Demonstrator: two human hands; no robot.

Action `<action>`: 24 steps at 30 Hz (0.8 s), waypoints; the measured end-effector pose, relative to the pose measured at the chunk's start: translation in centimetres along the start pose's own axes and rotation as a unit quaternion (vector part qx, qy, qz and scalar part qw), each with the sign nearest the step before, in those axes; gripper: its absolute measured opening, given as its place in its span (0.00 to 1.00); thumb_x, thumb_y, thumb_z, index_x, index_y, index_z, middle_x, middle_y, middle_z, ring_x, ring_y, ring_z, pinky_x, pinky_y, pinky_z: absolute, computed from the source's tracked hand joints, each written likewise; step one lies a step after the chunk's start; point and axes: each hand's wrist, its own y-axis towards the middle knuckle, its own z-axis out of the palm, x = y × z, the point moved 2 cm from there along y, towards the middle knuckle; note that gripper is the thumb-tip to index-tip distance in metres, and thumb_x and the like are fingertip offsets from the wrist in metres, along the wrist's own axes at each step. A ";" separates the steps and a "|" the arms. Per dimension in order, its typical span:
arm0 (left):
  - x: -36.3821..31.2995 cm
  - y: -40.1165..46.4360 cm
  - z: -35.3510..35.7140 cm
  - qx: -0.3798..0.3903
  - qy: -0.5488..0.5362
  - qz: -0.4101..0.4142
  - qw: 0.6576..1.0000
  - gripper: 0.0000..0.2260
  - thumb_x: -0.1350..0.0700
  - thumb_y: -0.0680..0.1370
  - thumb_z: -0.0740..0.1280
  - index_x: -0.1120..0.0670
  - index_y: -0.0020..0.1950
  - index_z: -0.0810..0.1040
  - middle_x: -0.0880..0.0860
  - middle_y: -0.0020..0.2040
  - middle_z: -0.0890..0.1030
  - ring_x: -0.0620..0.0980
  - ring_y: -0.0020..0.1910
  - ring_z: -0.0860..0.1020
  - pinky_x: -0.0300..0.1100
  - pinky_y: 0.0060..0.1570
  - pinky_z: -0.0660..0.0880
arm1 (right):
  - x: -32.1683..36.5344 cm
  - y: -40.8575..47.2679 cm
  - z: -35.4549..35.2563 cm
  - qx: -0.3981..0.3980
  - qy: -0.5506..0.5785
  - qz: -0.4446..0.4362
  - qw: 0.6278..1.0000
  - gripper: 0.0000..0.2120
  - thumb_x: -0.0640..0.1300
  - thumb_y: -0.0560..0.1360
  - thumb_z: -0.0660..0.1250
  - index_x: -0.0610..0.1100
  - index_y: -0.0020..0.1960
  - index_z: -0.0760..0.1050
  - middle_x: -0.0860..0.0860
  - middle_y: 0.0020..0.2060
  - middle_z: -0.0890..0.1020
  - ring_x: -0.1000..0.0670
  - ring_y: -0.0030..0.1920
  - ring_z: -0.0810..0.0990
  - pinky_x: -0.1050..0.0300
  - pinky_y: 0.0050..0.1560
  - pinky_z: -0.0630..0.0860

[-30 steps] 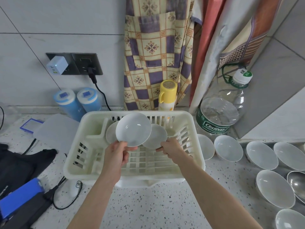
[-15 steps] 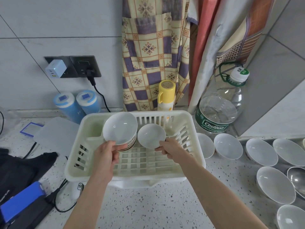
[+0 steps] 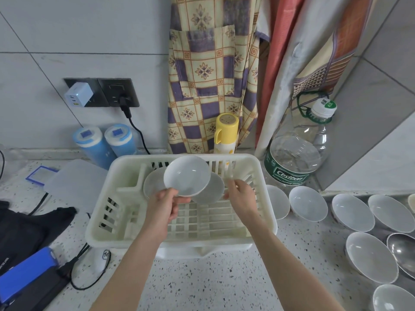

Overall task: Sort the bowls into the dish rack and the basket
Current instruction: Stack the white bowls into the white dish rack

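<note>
Centrally, the left hand (image 3: 165, 204) pinches a white bowl (image 3: 186, 175) by its rim, tilted on edge to slot into the dish rack (image 3: 107, 218) beside two bowls already standing; the right hand (image 3: 241, 196) hovers loose-fingered, holding nothing.

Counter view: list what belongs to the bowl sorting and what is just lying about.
Job: dish rack, bowl pinched in left hand, right hand, loose white bowls.

Lying about: yellow flask, water bottle, blue canisters, charger.
</note>
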 end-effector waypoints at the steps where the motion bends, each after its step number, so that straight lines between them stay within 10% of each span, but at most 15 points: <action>1: 0.1 0.0 0.5 0.010 0.016 0.001 1.000 0.10 0.60 0.78 0.60 0.56 0.54 0.79 0.58 0.40 0.87 0.44 0.22 0.62 0.35 0.20 0.59 | 0.2 -0.1 -0.1 0.016 0.052 -0.003 0.999 0.15 0.56 0.77 0.56 0.52 0.49 0.78 0.52 0.32 0.83 0.54 0.36 0.80 0.57 0.37 0.73; 24: 3.7 0.1 1.8 -0.027 0.072 -0.110 0.991 0.11 0.50 0.77 0.67 0.58 0.49 0.77 0.53 0.36 0.87 0.45 0.20 0.68 0.35 0.19 0.61 | 0.3 1.8 2.2 0.018 -0.113 -0.033 0.993 0.22 0.41 0.75 0.58 0.49 0.69 0.67 0.46 0.37 0.80 0.46 0.35 0.78 0.56 0.32 0.71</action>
